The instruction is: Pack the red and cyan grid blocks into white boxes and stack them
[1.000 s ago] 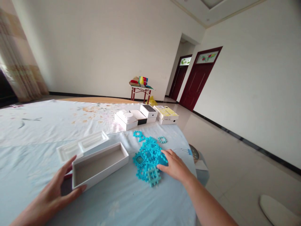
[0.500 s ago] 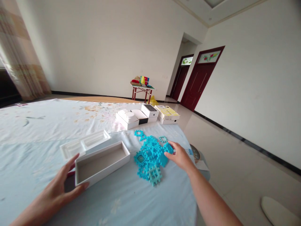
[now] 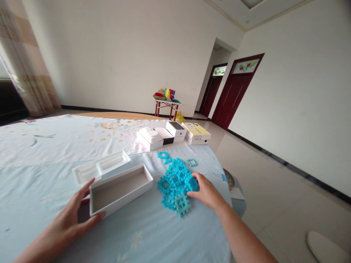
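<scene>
Between the spread fingers (image 3: 93, 220) of the left hand (image 3: 65, 223) sits one end of an open white box (image 3: 128, 196), gripped with the thumb along its near long side. A white divided tray (image 3: 113, 163) lies just beyond those fingers, behind the box. To the right, the right hand (image 3: 207, 191) has its fingers partly apart at the edge of a heap of blue lattice pieces (image 3: 175, 177); they touch it, but I cannot tell whether they grip one. A paler lattice piece (image 3: 181, 204) lies near that thumb, on the heap's near side. Beyond the right fingers, a loose teal ring (image 3: 192, 162) lies on the cloth-covered surface (image 3: 156, 237); farther off stands a yellow-and-white box (image 3: 196, 132).
</scene>
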A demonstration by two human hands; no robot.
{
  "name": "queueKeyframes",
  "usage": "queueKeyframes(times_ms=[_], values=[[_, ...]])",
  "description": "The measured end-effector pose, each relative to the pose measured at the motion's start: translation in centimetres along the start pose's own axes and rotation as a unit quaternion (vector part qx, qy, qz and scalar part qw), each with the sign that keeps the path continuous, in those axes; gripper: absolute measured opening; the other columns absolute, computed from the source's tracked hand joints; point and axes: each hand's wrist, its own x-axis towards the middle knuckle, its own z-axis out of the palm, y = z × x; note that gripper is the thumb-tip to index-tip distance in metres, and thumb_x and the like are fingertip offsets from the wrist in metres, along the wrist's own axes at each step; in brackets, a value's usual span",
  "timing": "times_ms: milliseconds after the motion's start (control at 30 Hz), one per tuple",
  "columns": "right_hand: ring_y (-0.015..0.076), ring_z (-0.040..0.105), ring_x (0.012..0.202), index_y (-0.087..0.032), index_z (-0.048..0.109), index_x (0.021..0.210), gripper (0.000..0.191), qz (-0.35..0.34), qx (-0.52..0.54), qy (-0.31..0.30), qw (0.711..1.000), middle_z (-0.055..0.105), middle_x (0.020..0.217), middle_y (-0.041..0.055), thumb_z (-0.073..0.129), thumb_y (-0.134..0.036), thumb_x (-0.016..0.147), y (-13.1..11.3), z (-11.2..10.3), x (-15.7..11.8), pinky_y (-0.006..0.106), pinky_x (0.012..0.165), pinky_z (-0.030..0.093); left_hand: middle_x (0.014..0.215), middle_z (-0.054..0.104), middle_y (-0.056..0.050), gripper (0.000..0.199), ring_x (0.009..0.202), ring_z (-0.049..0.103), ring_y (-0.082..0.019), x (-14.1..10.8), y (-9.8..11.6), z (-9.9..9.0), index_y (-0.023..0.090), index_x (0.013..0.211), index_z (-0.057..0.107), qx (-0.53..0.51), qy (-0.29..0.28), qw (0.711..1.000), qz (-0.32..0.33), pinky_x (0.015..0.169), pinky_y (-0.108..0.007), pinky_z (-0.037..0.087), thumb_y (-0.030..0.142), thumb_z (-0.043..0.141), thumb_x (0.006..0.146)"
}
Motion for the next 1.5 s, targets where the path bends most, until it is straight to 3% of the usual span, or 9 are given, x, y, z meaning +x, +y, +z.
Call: queueKeyframes(times_ms=[167,367,533,700,1033,1133,1267,1400,1500], values=[[0.0217,0.056,0.1,-0.02,0.049,0.111,0.047,-0.006,0.029,0.015,0.999,0.06,0.107,0.0073,0.063,-0.028,0.067,-0.1,-0.6,0.3,0.034,0.086,0.043,0.136,0.038,-0.007,0.091,0.121,0.042,-0.026,-0.1,0.0,-0.1,0.026,0.138,0.012,0.013,-0.002,1.0,0.011,0.096,-0.039,0.041,0.058,0.057,0.066],[0.0215,0.057,0.095,-0.021,0.051,0.107,0.043,0.016,0.028,0.086,0.996,0.061,0.102,0.0064,0.062,-0.033,0.067,0.0,-1.0,1.8,0.033,0.08,0.045,0.132,0.043,-0.007,0.086,0.117,0.046,-0.028,-0.5,1.1,0.2,0.028,0.137,0.016,-0.02,0.024,0.999,0.014,0.095,-0.044,0.041,0.057,0.056,0.067],[0.0222,0.058,0.096,-0.022,0.052,0.102,0.038,0.041,-0.005,0.063,0.997,0.061,0.101,0.0063,0.063,-0.036,0.068,-0.5,0.1,2.3,0.032,0.08,0.044,0.134,0.042,-0.007,0.089,0.118,0.045,-0.028,-0.7,1.1,0.0,0.028,0.138,0.014,-0.024,0.005,1.0,0.002,0.095,-0.04,0.042,0.055,0.058,0.066],[0.0241,0.056,0.099,-0.021,0.045,0.108,0.05,0.058,-0.024,0.045,0.997,0.059,0.106,0.0088,0.063,-0.044,0.068,-0.8,0.7,2.4,0.034,0.08,0.043,0.137,0.038,-0.005,0.088,0.121,0.042,-0.025,-0.6,1.1,-0.1,0.03,0.138,0.01,-0.019,-0.012,1.0,-0.002,0.099,-0.038,0.039,0.055,0.057,0.068],[0.0232,0.056,0.1,-0.02,0.047,0.111,0.048,0.011,0.038,0.038,0.998,0.059,0.108,0.0074,0.062,-0.029,0.066,0.1,-0.1,2.8,0.036,0.086,0.043,0.136,0.037,-0.009,0.083,0.119,0.044,-0.026,-1.2,2.0,-0.1,0.026,0.139,0.009,-0.018,-0.004,1.0,0.014,0.096,-0.036,0.041,0.051,0.054,0.073],[0.0222,0.052,0.106,-0.022,0.045,0.117,0.053,-0.057,0.061,0.029,0.996,0.055,0.116,0.0068,0.061,-0.028,0.068,-2.3,-1.6,3.4,0.036,0.09,0.04,0.136,0.038,-0.011,0.086,0.118,0.045,-0.026,-1.2,2.0,-0.1,0.024,0.139,0.009,-0.019,-0.008,0.999,0.025,0.096,-0.036,0.04,0.048,0.057,0.072],[0.0209,0.046,0.113,-0.025,0.043,0.121,0.057,-0.195,0.056,-0.067,0.977,0.05,0.123,0.0048,0.063,-0.026,0.067,-9.4,-2.2,5.0,0.035,0.096,0.036,0.131,0.043,-0.014,0.091,0.118,0.045,-0.029,-1.3,1.7,0.0,0.024,0.139,0.012,-0.019,0.003,0.999,0.039,0.096,-0.041,0.04,0.047,0.062,0.067],[0.02,0.045,0.114,-0.026,0.046,0.119,0.06,-0.339,0.025,-0.211,0.917,0.051,0.121,0.0026,0.065,-0.018,0.063,-16.4,0.8,7.5,0.032,0.097,0.034,0.132,0.041,-0.015,0.088,0.119,0.044,-0.029,-1.5,1.5,0.1,0.026,0.139,0.01,-0.032,0.001,0.998,0.048,0.094,-0.043,0.041,0.043,0.061,0.07],[0.0213,0.047,0.111,-0.023,0.047,0.119,0.063,-0.398,-0.018,-0.293,0.869,0.053,0.119,0.0043,0.066,-0.014,0.059,-19.2,4.2,9.2,0.031,0.094,0.037,0.134,0.039,-0.015,0.09,0.12,0.043,-0.029,-1.7,1.4,0.1,0.027,0.139,0.008,-0.04,-0.007,0.998,0.048,0.096,-0.042,0.04,0.04,0.063,0.069]])
